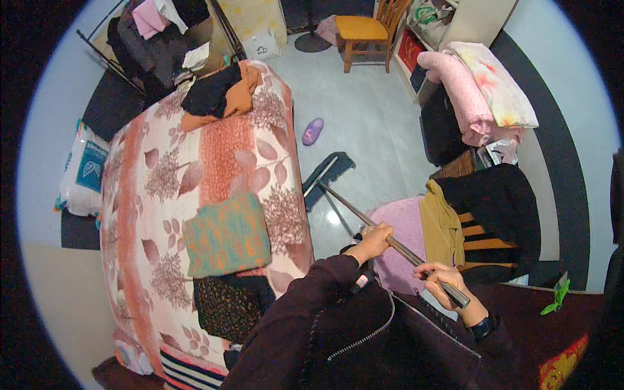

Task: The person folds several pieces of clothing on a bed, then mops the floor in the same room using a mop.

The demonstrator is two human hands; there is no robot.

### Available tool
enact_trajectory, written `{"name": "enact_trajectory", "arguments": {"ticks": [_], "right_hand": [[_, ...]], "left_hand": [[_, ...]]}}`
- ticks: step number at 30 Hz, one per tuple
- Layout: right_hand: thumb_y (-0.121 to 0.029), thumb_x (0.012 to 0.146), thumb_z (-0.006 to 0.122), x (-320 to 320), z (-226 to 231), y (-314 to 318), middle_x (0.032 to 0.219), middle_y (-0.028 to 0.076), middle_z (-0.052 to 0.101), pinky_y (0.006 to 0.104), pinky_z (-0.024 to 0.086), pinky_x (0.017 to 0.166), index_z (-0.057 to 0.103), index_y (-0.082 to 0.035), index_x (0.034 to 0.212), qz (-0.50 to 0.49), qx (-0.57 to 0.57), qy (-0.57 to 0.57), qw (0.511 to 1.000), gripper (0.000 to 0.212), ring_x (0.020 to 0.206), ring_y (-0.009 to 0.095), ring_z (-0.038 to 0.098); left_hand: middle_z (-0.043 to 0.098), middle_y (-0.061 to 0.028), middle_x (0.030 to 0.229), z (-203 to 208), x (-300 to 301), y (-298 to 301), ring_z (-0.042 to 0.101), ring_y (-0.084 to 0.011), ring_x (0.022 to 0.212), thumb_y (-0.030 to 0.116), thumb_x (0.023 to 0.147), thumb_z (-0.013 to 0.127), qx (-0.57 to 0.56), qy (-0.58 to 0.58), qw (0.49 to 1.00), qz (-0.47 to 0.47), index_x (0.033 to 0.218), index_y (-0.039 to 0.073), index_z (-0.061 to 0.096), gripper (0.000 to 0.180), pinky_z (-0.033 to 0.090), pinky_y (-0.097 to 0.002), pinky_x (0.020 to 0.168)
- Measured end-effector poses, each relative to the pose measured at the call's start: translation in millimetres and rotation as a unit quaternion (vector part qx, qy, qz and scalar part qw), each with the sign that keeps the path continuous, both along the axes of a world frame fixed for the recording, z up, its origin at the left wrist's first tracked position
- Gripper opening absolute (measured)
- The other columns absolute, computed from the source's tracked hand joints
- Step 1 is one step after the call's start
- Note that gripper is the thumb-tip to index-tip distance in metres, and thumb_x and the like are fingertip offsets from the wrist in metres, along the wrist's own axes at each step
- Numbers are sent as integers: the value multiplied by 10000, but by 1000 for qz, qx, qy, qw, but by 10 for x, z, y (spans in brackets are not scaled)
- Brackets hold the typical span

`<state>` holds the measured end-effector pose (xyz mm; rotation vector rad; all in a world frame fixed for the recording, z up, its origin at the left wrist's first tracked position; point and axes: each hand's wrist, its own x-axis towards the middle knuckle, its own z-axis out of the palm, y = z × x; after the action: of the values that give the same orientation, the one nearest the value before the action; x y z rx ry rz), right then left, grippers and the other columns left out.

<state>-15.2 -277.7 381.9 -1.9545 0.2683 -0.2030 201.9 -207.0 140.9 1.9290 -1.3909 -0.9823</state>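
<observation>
A mop with a long metal pole [348, 204] slants away from me. Its dark flat cloth head [338, 168] lies on the pale floor beside the bed, with a light bar along it. My left hand [373, 243] is closed round the middle of the pole. Higher up, close to the pole's end, my right hand [444, 284] grips it, fingers curled over. A purple slipper [312, 131] rests on the floor beyond the mop head.
Left of me stretches a bed [175, 162] with a leaf-patterned cover, a folded green-orange cloth [227, 234] and dark clothes. To the right stands a chair [487, 237] draped with clothes, its seat lilac. Rolled pink bedding [465, 97] and a wooden chair [364, 32] are farther off.
</observation>
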Motion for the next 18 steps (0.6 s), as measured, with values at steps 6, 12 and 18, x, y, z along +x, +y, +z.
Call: {"name": "enact_trajectory", "arguments": {"ticks": [6, 12, 18], "right_hand": [[-82, 927, 621, 672, -185, -719, 1161, 244, 661, 414, 557, 877, 612, 4, 809, 13, 36, -32, 999, 147, 998, 321, 707], [-55, 847, 674, 952, 7, -1521, 1046, 180, 719, 378, 567, 784, 618, -6, 752, 2, -72, -43, 996, 122, 918, 300, 724], [-57, 836, 702, 1092, 371, -2032, 1037, 184, 728, 354, 554, 730, 644, -12, 750, -95, 2, 42, 995, 113, 831, 264, 713]], "left_hand": [[584, -123, 1148, -227, 912, -683, 567, -420, 1117, 236, 854, 688, 49, -22, 999, -1, 1052, 146, 609, 232, 451, -553, 899], [582, -183, 1139, -439, 1298, -1470, 563, -437, 1081, 339, 861, 718, 131, -79, 988, 14, 1027, 104, 642, 298, 447, -559, 906], [606, -201, 1037, -524, 1310, -2246, 561, -420, 1039, 453, 867, 710, 29, 5, 999, 23, 917, 63, 636, 400, 427, -538, 892]]}}
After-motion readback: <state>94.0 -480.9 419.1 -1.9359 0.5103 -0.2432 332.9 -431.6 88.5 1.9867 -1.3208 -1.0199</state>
